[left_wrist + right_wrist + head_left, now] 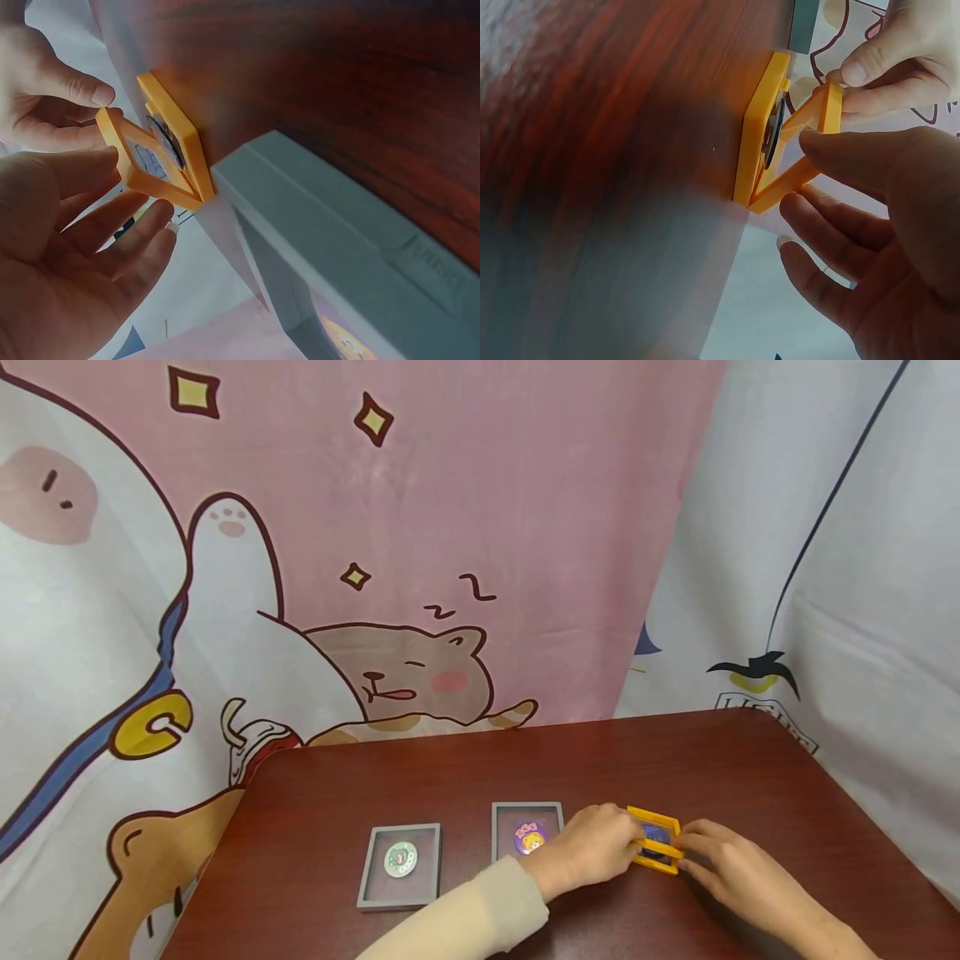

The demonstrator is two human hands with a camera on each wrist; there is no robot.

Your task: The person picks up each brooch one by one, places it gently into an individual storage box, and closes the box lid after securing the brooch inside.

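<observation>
A small yellow display frame (654, 814) lies on the table with its lid (118, 150) tilted partway up from its base (187, 135). A thin round badge (775, 133), seen edge-on in the right wrist view, sits between lid and base. My left hand (597, 845) pinches one side of the lid between thumb and fingers. On the opposite side my right hand (738, 870) pinches the lid too, thumb on its edge and the lower fingers spread. Both hands partly cover the frame in the head view.
Left of my left hand is a grey frame (527, 807) with a purple bear badge (529, 837), partly behind the hand. Farther left lies another grey frame (436, 868) with a pale green badge (401, 860). The dark red table (600, 760) meets cartoon-printed curtains (570, 568) behind.
</observation>
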